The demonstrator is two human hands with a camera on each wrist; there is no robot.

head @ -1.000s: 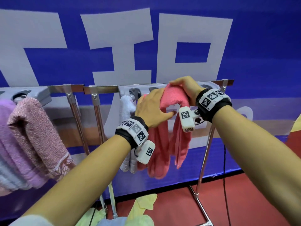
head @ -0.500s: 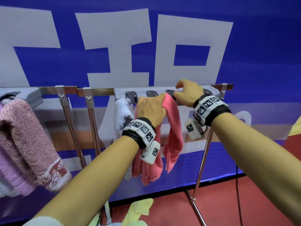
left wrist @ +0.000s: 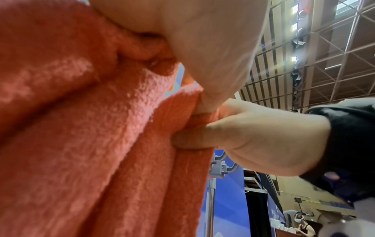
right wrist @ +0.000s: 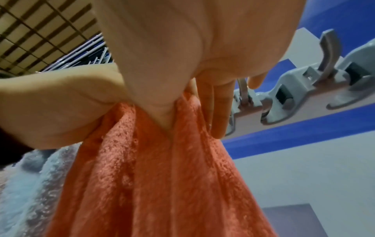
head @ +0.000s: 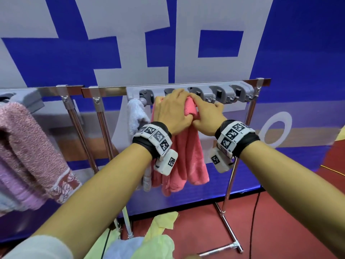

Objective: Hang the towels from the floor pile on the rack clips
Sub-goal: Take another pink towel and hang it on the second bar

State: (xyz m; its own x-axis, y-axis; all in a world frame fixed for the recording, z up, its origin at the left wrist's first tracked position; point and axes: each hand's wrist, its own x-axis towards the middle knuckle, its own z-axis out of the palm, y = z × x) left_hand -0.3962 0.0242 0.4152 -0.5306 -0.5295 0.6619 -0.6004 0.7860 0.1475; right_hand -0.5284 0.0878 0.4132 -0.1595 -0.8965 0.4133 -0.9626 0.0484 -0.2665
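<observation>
A pink towel (head: 186, 156) hangs bunched just under the second clip of the grey clip strip (head: 220, 93) on the rack. My left hand (head: 179, 105) grips the bunched top from the left. My right hand (head: 201, 111) pinches it from the right, thumb underneath. The two hands touch. In the left wrist view the right hand's thumb (left wrist: 194, 139) presses into the pink towel (left wrist: 81, 128). The right wrist view shows the pink towel (right wrist: 152, 176) beside bare grey clips (right wrist: 294, 89). The second clip itself is hidden by my hands.
A white towel (head: 136, 116) hangs from the first clip. Pink and lilac towels (head: 28, 146) hang on another rack at the left. Yellow and blue towels (head: 149, 240) lie piled on the red floor by the rack's metal feet (head: 229, 236). A blue banner stands behind.
My right hand came down off the rail and joined my left hand on the top of the pink towel. The bunched top now sits right under the second clip.
</observation>
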